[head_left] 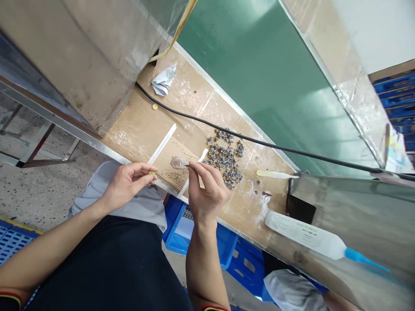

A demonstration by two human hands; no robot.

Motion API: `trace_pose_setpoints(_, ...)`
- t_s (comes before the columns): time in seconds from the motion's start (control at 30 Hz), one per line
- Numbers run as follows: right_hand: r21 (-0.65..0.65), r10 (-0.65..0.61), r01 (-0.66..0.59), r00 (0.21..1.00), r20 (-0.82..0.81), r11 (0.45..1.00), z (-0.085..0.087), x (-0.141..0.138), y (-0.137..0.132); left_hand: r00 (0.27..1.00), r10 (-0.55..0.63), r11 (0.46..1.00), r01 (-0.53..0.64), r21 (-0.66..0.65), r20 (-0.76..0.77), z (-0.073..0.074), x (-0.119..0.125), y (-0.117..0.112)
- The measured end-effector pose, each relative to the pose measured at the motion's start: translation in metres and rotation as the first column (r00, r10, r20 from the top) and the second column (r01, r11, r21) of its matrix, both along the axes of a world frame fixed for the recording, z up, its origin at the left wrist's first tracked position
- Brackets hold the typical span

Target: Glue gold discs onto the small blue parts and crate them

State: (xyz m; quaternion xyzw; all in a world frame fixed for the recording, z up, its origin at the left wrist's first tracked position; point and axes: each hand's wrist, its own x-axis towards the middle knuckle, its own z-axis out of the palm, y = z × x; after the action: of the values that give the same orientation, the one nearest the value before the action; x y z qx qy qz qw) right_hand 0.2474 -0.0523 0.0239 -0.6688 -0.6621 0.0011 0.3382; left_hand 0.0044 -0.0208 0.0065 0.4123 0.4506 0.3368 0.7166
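Observation:
My left hand [129, 183] pinches a small brass-coloured part [151, 174] between thumb and fingers at the near edge of the cardboard-covered bench [136, 125]. My right hand [205, 190] is closed on a thin stick or pin whose tip [186, 164] touches a small grey blob [177, 163] on the cardboard. A pile of several small blue and brass parts [227, 157] lies just beyond my right hand.
A black cable [259, 141] runs across the bench beside a green belt [269, 73]. A white tube with a blue nozzle [311, 237], a pale spatula [275, 174] and crumpled paper [164, 80] lie on the cardboard. Blue crates [227, 255] sit below the bench.

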Motion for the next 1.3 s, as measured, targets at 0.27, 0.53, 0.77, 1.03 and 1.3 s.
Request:
trace_pose_setpoints(0.27, 0.001, 0.047, -0.047, 0.998, -0.03, 0.999, 0.006, -0.002, 0.001, 1.0, -0.004, 1.0, 0.004, 0.001, 0.001, -0.003, 0.0, -0.001)
trace_pose_setpoints(0.53, -0.014, 0.06, -0.061, 0.995, -0.077, 0.998, 0.013, 0.002, 0.003, 1.0, -0.012, 1.0, 0.012, 0.008, 0.0, -0.005, -0.001, -0.001)
trace_pose_setpoints(0.77, -0.027, 0.107, -0.11, 0.99, -0.092, 0.994, 0.012, 0.005, 0.004, 1.0, -0.017, 1.0, 0.017, 0.014, -0.017, -0.004, -0.002, 0.0)
trace_pose_setpoints(1.03, -0.012, 0.128, -0.129, 0.991, -0.047, 0.992, 0.011, 0.007, 0.004, 1.0, -0.012, 1.0, 0.012, 0.018, -0.007, -0.003, -0.001, 0.001)
trace_pose_setpoints(1.3, 0.064, 0.047, -0.043, 0.997, -0.056, 0.997, 0.009, 0.006, 0.003, 0.999, -0.022, 0.999, 0.022, 0.03, -0.026, -0.005, -0.002, -0.001)
